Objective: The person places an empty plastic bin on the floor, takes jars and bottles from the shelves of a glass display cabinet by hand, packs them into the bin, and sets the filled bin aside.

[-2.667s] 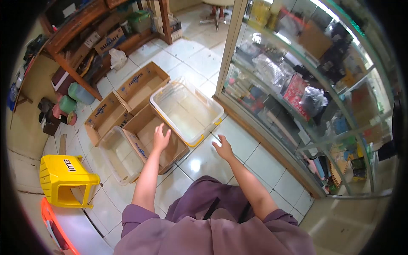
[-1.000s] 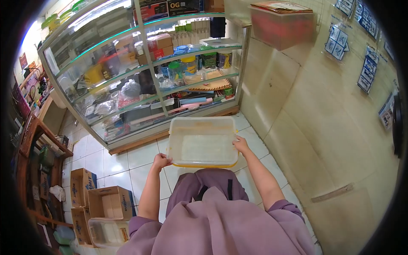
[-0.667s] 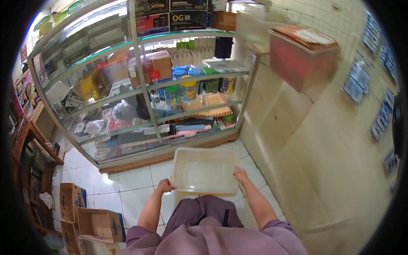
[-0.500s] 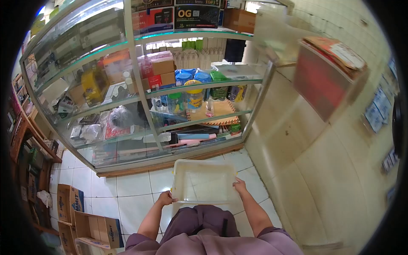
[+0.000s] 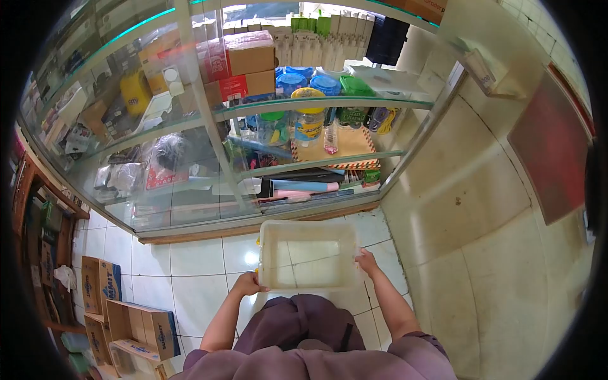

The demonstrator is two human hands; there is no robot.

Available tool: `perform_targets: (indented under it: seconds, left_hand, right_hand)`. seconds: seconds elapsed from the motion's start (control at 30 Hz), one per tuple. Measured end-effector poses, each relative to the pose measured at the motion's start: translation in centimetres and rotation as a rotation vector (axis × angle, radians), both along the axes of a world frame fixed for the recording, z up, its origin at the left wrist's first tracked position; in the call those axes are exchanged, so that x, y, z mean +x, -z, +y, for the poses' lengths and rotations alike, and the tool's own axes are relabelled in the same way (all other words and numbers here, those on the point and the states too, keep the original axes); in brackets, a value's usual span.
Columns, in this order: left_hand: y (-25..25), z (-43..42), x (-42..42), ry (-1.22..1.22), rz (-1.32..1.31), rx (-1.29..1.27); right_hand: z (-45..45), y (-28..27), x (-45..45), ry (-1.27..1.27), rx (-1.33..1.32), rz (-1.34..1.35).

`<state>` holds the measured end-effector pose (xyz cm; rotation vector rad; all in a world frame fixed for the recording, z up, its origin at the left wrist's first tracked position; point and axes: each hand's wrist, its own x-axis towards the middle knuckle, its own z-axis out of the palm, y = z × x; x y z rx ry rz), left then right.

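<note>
Two hands (image 5: pixel 248 284), one translucent bin (image 5: pixel 310 232) between them, three Summit cardboard boxes (image 5: pixel 163 332), one display cabinet (image 5: pixel 214 133), one yellow-lidded jar (image 5: pixel 308 125).

Smooth, translucent plastic forms the bin (image 5: pixel 308 232) between the fingers (image 5: pixel 363 255). Beyond them, clear glass and dull metal frame a cabinet (image 5: pixel 425 126) on a wooden base (image 5: pixel 171 237); to their left, matt cardboard boxes (image 5: pixel 130 322) top glossy floor tiles (image 5: pixel 195 261).
</note>
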<state>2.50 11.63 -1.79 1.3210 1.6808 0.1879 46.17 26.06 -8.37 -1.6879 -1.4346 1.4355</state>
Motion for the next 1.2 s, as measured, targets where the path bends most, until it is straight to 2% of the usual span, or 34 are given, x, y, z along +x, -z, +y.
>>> perform_targets:
  seconds: [0.03,0.07,0.1,0.13,0.17,0.23,0.27,0.3,0.33,0.4,0.43,0.47,0.53,0.57,0.6,0.67,0.73,0.8,0.83,0.9,0.93,1.0,1.07,1.13,1.2]
  left_hand:
    - [-0.9,0.1,0.3,-0.003,-0.003,0.0]
    - [-1.8,0.2,0.6,0.101,0.256,0.047]
    - [-2.7,0.5,0.9,0.205,0.516,0.094]
    - [-4.0,1.5,1.2,0.203,0.516,0.096]
    - [-5.6,3.1,1.5,0.151,0.447,0.211]
    - [-9.5,7.0,2.2,0.112,0.271,0.498]
    - [-12.1,9.4,2.8,0.121,0.162,0.67]
    - [-14.8,11.7,3.8,0.104,0.067,0.862]
    - [-17.2,14.4,4.7,0.084,-0.032,1.054]
    - [-20.1,19.7,6.0,-0.018,-0.024,1.255]
    - [-21.1,22.2,6.7,-0.116,-0.072,1.266]
    - [-22.1,24.5,7.3,-0.212,-0.119,1.275]
    - [-22.5,28.6,8.1,-0.26,-0.125,1.303]
    - [-22.2,30.2,8.6,-0.324,-0.095,1.326]
    - [-22.7,31.2,9.0,-0.39,-0.066,1.347]
    - [-23.1,32.2,9.3,-0.377,-0.145,1.286]
    - [-23.4,32.4,9.5,-0.362,-0.239,1.136]
    - [-23.4,32.5,9.5,-0.391,-0.224,1.174]
    - [-23.5,32.4,9.4,-0.408,-0.205,1.221]
    - [-23.4,31.7,9.5,-0.411,-0.172,1.199]
    - [-23.4,31.2,9.6,-0.41,-0.139,1.181]
    - [-23.0,29.8,10.2,-0.401,-0.136,1.216]
    - [-22.8,27.7,11.0,-0.384,-0.133,1.252]
    - [-23.2,24.8,11.9,-0.398,-0.162,1.178]
    - [-23.1,21.7,12.6,-0.403,-0.17,1.162]
  right_hand:
    - [0.9,1.0,0.3,-0.069,-0.029,-0.118]
    - [1.3,2.1,0.7,-0.137,-0.058,-0.236]
    - [1.7,1.2,0.2,-0.138,-0.056,-0.237]
    - [2.7,-0.9,-0.9,-0.257,-0.047,-0.684]
    - [4.1,-4.1,-2.6,-0.373,-0.031,-1.13]
    - [6.6,-16.3,-7.7,-0.283,0.16,-0.947]
    - [8.1,-18.5,-9.2,-0.235,0.488,-0.708]
    - [10.3,-20.1,-10.9,-0.201,0.633,-0.506]
    - [11.9,-22.8,-13.0,-0.165,0.707,-0.369]
    - [16.2,-25.8,-17.2,-0.058,0.878,-0.123]
    - [18.4,-26.7,-18.8,0.01,0.973,-0.013]
    - [20.6,-27.1,-20.1,0.007,0.976,-0.013]
    - [24.4,-28.0,-21.8,0.169,1.016,0.155]
    - [25.3,-28.5,-21.9,0.142,0.865,0.282]
    - [26.1,-28.6,-22.2,0.139,0.865,0.279]
    - [27.0,-28.4,-23.0,0.142,0.726,0.437]
    - [27.6,-27.7,-23.5,0.092,0.794,0.481]
    - [27.7,-27.6,-23.4,0.109,0.786,0.631]
    - [27.3,-27.9,-23.1,0.106,0.782,0.628]
    - [26.0,-28.6,-22.2,0.178,0.778,0.395]
    - [25.4,-28.6,-21.7,0.183,0.781,0.4]
    - [23.2,-29.0,-20.8,0.173,0.822,0.17]
    - [20.4,-29.6,-19.8,0.183,0.82,0.191]
    - [17.2,-29.7,-18.7,0.194,0.818,0.209]
    - [14.3,-28.7,-17.7,0.203,0.722,0.246]
